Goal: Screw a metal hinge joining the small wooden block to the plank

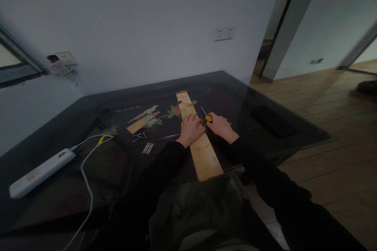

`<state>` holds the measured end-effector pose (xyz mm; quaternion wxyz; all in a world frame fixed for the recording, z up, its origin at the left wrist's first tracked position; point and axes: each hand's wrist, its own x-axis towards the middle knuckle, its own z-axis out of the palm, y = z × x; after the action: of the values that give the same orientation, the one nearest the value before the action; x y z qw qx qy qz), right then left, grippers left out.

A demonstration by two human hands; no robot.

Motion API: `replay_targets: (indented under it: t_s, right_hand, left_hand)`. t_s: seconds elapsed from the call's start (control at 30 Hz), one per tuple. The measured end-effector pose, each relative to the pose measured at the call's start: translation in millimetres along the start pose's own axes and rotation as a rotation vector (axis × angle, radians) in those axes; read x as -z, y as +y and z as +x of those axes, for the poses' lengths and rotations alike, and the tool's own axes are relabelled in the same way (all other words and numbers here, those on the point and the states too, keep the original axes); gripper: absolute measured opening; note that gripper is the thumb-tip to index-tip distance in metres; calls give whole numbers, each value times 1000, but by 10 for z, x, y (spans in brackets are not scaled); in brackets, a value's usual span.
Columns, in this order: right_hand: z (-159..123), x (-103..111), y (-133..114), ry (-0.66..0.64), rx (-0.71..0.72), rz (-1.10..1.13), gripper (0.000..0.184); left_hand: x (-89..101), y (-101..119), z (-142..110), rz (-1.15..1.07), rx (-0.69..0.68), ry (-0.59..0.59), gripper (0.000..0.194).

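Observation:
A long, narrow wooden board [204,157] lies on the dark table, pointing away from me, its near end at the table's front edge. My left hand [191,128] presses on the middle of it, fingers curled around its right side. What may sit under those fingertips is hidden. Just right of the board, my right hand [220,126] is closed around the yellow handle of a screwdriver [208,118]. Its thin shaft points away and slightly left, over the tabletop. Left of the board are a small wooden piece [136,126], several screws [139,137] and a metal hinge [148,148].
A white power strip or power bank [43,172] with a white cable [88,180] lies on the table's left side. Toward the right edge rests a black flat object [273,120]. Behind the dark table [229,86] stands a wall with sockets [224,33].

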<state>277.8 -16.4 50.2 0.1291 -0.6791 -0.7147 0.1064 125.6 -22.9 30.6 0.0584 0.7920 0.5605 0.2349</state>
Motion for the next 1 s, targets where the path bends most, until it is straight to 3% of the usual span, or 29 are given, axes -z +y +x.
replay_targets:
  t_s: [0.27, 0.57, 0.83, 1.0]
  right_hand:
    - [-81, -16, -125, 3, 33, -78, 40]
    - [-40, -28, -20, -6, 96, -56, 40]
    - [-81, 50, 8, 21, -1, -43, 56]
    - [-109, 112, 16, 71, -12, -28, 51]
  left_hand:
    - [-15, -1, -18, 7, 21, 5, 28]
    - [-34, -83, -6, -31, 26, 10, 36]
    - [-4, -118, 4, -23, 20, 46, 36]
    - [4, -143, -6, -39, 14, 43, 33]
